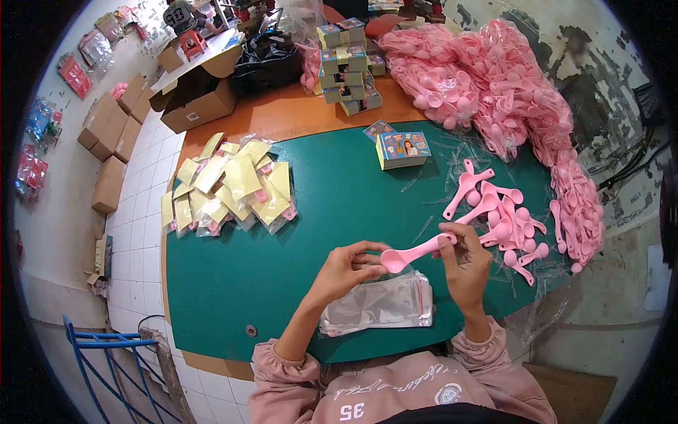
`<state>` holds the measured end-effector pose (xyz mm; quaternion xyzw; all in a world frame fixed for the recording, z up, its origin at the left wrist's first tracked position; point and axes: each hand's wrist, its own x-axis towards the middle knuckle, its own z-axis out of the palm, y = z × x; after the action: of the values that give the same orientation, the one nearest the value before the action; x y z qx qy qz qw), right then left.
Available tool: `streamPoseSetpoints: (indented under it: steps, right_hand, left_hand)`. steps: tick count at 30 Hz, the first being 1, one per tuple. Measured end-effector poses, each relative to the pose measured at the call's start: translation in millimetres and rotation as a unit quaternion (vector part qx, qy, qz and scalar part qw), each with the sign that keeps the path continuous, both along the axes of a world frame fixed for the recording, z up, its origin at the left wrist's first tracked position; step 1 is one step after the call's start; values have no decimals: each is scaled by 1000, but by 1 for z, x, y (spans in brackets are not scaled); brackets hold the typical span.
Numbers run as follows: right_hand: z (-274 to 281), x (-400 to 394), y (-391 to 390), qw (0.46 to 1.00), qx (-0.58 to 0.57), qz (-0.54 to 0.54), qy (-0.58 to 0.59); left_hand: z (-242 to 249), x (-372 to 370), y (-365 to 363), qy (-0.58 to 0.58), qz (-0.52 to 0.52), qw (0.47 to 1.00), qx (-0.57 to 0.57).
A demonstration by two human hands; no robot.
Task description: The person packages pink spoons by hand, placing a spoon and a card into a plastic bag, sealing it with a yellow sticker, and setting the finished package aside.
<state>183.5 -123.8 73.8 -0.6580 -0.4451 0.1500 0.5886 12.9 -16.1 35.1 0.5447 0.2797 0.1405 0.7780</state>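
Note:
A pink measuring spoon (417, 254) is held level above the table, its round bowl to the left and its handle to the right. My right hand (466, 260) pinches the handle end between thumb and fingers. At the bowl's left rim, the bent fingers of my left hand (351, 270) close against the spoon. Below both hands lies a stack of clear plastic bags (378, 305). Loose pink spoons (507, 219) are heaped to the right of my right hand. Beyond the hands stands a stack of printed cards (402, 150).
Packed bags with yellowish cards (233, 180) form a pile on the green tabletop (318, 191) at left. Large bags of pink spoons (487, 78) fill the back right. Card bundles (346, 67) and an open carton (198, 99) stand behind. A blue metal frame (116, 345) is at lower left.

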Motion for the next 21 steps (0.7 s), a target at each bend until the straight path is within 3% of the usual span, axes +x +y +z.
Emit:
streamPoseSetpoints:
  steps: [8, 10, 14, 18, 21]
  right_hand:
    - [0, -2, 1, 998, 52, -26, 33]
    - [-1, -2, 2, 999, 0, -23, -27]
    - [-1, -2, 4, 1000, -12, -11, -5]
    - [-2, -3, 8, 990, -89, 91, 64]
    - [-3, 0, 13, 981, -112, 126, 96]
  left_hand:
    - [-1, -1, 0, 11, -7, 999, 40]
    - [-2, -1, 0, 16, -11, 999, 40]
    - [-3, 0, -2, -3, -11, 998, 61]
    - [-2, 6, -10, -65, -18, 998, 16]
    - [-6, 6, -8, -51, -24, 996, 64]
